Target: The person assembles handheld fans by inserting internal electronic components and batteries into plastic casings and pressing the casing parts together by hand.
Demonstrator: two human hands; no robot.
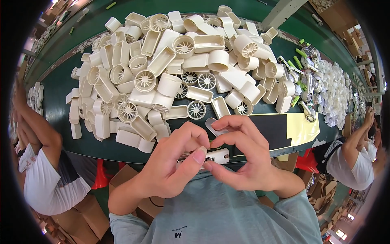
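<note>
Both my hands meet at the near edge of the green table. Beneath the fingers is an off-white plastic housing with a small dark slot at its right end. My left hand is closed, its thumb and forefinger pinched over the housing's left part, which they mostly hide. My right hand curls inward, its forefinger and middle fingertips close to the left fingertips and its thumb tip at the housing's near edge. What the fingertips grip is too small to make out. A pale oval piece shows just beyond the right fingers.
A large heap of cream plastic housings with round spoked ends covers the table beyond. To the right lie a black sheet, a yellow sheet, green-and-silver parts and many translucent pieces. People sit on either side.
</note>
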